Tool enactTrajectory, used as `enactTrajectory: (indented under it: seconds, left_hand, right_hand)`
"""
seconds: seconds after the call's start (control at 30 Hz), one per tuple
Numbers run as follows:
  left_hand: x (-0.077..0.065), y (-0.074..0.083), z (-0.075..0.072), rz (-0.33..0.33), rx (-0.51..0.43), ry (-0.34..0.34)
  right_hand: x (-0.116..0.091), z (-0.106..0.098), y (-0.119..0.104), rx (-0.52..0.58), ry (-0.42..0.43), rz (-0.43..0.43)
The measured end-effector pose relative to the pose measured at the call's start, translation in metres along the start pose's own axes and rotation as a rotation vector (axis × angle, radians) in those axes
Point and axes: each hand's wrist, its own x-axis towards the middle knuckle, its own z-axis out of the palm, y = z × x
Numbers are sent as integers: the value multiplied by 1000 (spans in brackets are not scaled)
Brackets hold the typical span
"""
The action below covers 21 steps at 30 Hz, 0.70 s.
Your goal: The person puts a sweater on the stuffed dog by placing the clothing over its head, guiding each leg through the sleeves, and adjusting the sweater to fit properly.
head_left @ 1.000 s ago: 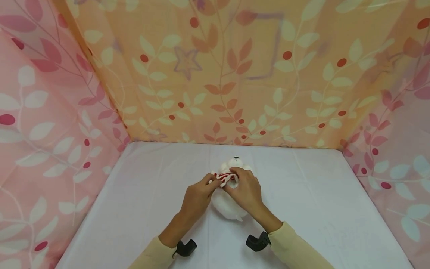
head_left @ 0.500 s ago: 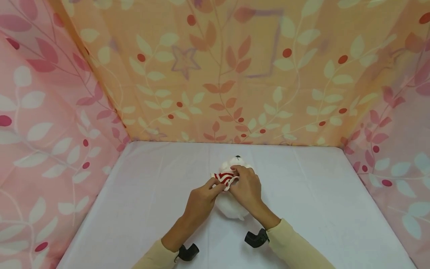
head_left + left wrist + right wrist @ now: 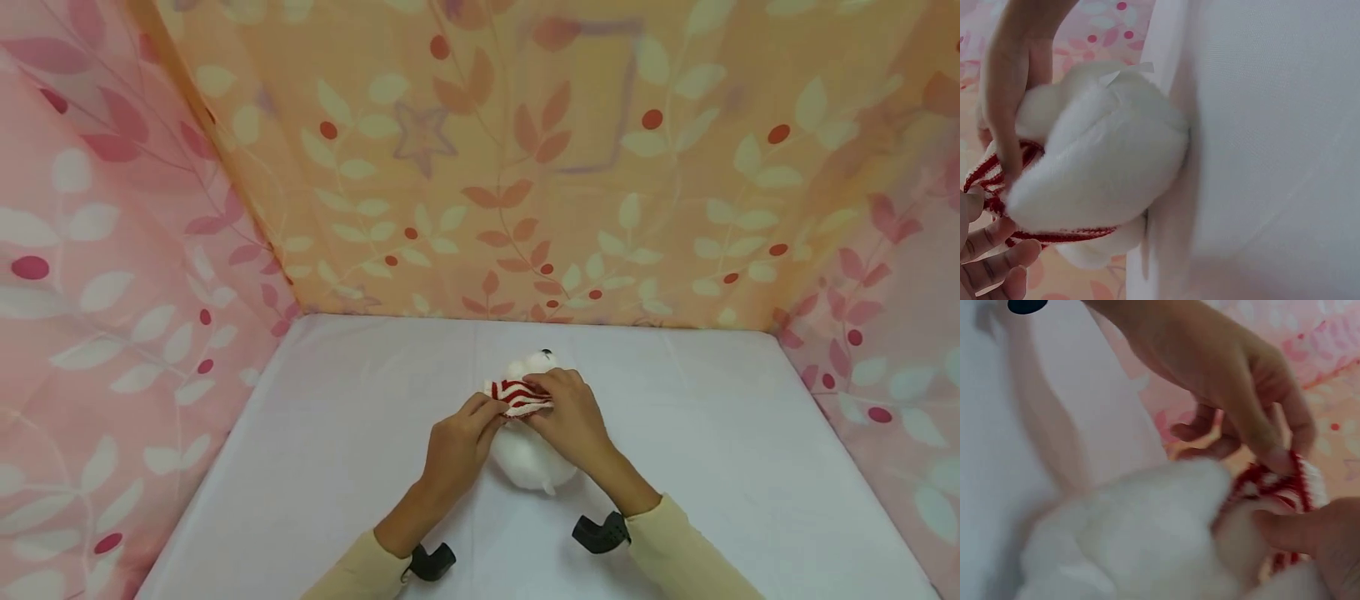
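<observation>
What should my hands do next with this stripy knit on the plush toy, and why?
Probably ease the striped knit a little toward the plush toy's rounded rear: the left hand already pinches its edge, the right hand grips the other side, and the white rear shows bare beyond the knit.

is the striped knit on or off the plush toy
On, at least partly: the striped knit shows on two sides of the plush toy.

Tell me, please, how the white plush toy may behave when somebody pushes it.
The white plush toy would likely dent softly, as its surface looks furry and padded. Its fuzz probably resists slipping. Its rounded body might rock or roll a little on the white tabletop.
</observation>
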Motion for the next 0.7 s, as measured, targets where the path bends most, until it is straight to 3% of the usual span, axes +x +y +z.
enactTrajectory:
  seconds: [0.17, 0.27, 0.37, 0.47, 0.7]
  left_hand:
    - [0, -1, 3, -20, 2, 0]
    - [1, -1, 3, -26, 14, 5]
    - [4, 0, 1, -32, 26, 6]
    - [5, 0, -1, -31, 31, 6]
    - [6, 1, 1, -36, 22, -2]
  right_hand:
    - [-6, -33, 6, 54, -215, -90]
    - [-3, -48, 5, 107, -257, -139]
    - [1, -51, 6, 106, -251, -185]
    - [5, -40, 6, 46, -233, -218]
    - [11, -11, 10, -17, -85, -225]
